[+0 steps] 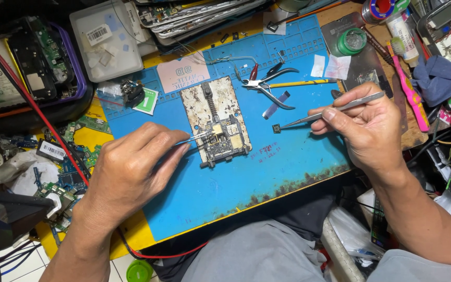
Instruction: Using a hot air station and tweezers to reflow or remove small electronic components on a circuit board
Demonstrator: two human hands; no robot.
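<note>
Your left hand (pixel 131 167) pinches a thin metal probe (pixel 197 137) whose tip touches the circuit board (pixel 225 141). The board lies on a worn white holder plate (pixel 212 107) at the centre of the blue work mat (pixel 267 172). Your right hand (pixel 366 125) grips closed steel tweezers (pixel 330 110), their tip just beside a small black chip (pixel 276 128) on the mat. Cutting pliers (pixel 267 83) lie above. The mat covers a yellow bench (pixel 131 235) crowded with board scraps, a clear plastic box (pixel 108 39) and a green tape roll (pixel 352 40).
</note>
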